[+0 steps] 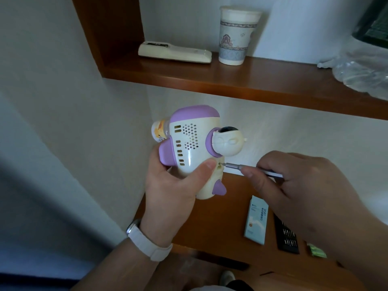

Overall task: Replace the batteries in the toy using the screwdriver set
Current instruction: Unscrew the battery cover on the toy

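Observation:
My left hand [176, 185] grips a white and purple toy [195, 148] in the air above the wooden desk, thumb pressed on its lower body. A small astronaut figure sits on the toy's right side. My right hand [302, 185] pinches a slim grey screwdriver [241, 166], whose tip sits in a screw hole on the toy just right of my left thumb. On the desk lie the pale blue screwdriver set box [256, 220], the black bit tray [286, 236] and green batteries [317, 250], partly hidden by my right hand.
A wooden shelf [231, 80] above holds a white remote control [174, 52], a patterned paper cup [236, 34] and crumpled clear plastic [361, 70]. White walls stand left and behind. The wooden desk [220, 223] stretches below my hands.

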### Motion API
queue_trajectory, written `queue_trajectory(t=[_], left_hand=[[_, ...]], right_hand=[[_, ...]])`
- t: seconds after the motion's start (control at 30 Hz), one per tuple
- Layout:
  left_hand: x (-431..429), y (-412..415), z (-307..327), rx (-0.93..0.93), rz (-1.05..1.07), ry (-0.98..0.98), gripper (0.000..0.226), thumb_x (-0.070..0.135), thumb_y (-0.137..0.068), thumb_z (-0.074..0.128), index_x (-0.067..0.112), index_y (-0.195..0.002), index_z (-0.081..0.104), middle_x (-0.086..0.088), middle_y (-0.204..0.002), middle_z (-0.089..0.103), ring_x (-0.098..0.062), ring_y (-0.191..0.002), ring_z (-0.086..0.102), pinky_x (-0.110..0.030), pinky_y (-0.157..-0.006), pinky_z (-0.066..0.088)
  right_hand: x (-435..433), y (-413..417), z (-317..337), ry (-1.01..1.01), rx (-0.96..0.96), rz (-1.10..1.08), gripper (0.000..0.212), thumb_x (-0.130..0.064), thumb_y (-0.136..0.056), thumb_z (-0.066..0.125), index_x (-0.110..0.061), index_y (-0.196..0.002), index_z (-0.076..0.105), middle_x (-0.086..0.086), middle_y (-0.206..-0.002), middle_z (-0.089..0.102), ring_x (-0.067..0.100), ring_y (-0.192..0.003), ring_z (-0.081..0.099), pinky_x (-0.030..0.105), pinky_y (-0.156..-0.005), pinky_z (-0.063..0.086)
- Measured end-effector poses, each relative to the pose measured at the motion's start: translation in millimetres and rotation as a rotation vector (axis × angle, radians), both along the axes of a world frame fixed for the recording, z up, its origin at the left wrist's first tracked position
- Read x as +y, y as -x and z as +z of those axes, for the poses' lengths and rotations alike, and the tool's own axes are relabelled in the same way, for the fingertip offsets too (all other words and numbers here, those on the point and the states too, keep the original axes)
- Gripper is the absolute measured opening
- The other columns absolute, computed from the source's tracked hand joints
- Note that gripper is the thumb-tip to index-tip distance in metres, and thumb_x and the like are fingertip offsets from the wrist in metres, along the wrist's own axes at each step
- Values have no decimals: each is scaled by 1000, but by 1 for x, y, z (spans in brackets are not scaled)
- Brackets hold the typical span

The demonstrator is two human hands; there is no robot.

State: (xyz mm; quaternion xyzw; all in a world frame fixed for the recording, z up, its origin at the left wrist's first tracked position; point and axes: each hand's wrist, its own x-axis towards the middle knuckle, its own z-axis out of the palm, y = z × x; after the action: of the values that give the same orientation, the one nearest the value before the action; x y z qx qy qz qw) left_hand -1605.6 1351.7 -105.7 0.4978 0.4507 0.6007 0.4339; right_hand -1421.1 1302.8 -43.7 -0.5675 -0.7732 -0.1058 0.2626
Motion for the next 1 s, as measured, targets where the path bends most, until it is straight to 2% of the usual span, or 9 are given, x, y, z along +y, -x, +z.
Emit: queue_trajectory(t=[0.17, 0.3, 0.37, 0.47, 0.57, 0.67, 0.77, 1.0], left_hand=[[-2, -5, 3, -10, -10, -10, 75, 47, -57, 82, 17, -121, 55, 3, -110, 72, -14, -98, 72, -28, -72, 61], [-3, -9, 3, 1, -9, 6, 73, 50, -56, 82, 25, -119, 54, 7, -111, 71, -13, -100, 71, -30, -74, 61], [-4, -11, 3, 3, -6, 14, 71, 51, -55, 81, 31, -116, 54, 9, -111, 71, -11, -100, 71, -30, -74, 61], [-7, -13, 5, -3, -13, 24, 75, 51, -56, 85, 28, -120, 54, 9, -112, 71, -10, -101, 71, -29, -73, 62], [-9, -14, 7, 0, -10, 29, 74, 51, -57, 86, 28, -119, 53, 9, -112, 71, -8, -100, 71, -31, -73, 62], [-10, -14, 9, 2, -15, 24, 69, 52, -54, 81, 33, -113, 52, 14, -107, 71, -4, -97, 70, -23, -70, 60], [-12, -15, 9, -1, -23, 24, 66, 51, -52, 78, 34, -110, 52, 17, -104, 71, -3, -96, 70, -20, -68, 59], [-11, -14, 7, -7, -26, 33, 71, 50, -51, 79, 31, -114, 52, 10, -110, 71, -6, -98, 71, -25, -72, 60]], right_hand=[[-2, -3, 4, 18, 13, 10, 38, -48, -92, 42, -22, -71, 59, -7, -52, 48, 12, -42, 45, 19, -41, 31], [-5, -4, 8, 41, 9, -11, 25, -41, -89, 54, -23, -72, 55, -9, -53, 47, 7, -44, 44, 13, -41, 24], [-7, -4, 8, 43, 27, -19, 28, -37, -96, 52, -23, -72, 55, -10, -54, 47, 6, -45, 44, 13, -41, 25], [-10, -4, 9, 36, 19, -24, 32, -45, -92, 47, -22, -73, 58, -8, -52, 49, 9, -43, 45, 15, -39, 28], [-11, -5, 9, 32, -13, -61, 44, -52, -94, 40, -21, -68, 58, -6, -48, 47, 8, -39, 39, 11, -45, 19], [-10, -6, 5, 9, -18, -68, 43, -50, -94, 36, -22, -63, 48, -5, -46, 42, 8, -38, 32, 11, -50, 14], [-11, -8, 5, 9, -4, -48, 41, -48, -93, 38, -20, -65, 49, -5, -48, 42, 12, -39, 35, 12, -47, 16], [-12, -5, 5, 23, 70, -28, 35, -48, -91, 47, -20, -72, 55, -6, -55, 48, 11, -45, 46, 18, -42, 31]])
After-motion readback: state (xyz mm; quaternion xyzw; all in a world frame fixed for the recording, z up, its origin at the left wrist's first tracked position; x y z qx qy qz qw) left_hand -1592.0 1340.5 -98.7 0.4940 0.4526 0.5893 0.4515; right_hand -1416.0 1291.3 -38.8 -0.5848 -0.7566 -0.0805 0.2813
